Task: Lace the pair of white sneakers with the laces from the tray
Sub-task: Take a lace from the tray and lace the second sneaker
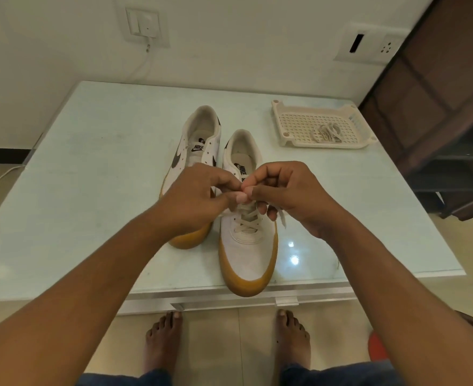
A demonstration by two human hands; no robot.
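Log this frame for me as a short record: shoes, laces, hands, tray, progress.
surface: pale glass table
near sneaker: toe toward the person, lower eyelets crossed by the working lace
far sneaker: to its left, no lace in the eyelets that show
left hand: fingers pinch the working lace
right hand: fingers pinch it too, a loose end hangs below
tray: table's far right, holds the spare lace, bundled
progress: one shoe partly laced

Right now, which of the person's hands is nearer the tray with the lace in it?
Right. The right hand sits left of the tray, closer to camera; the left hand is yet farther left.
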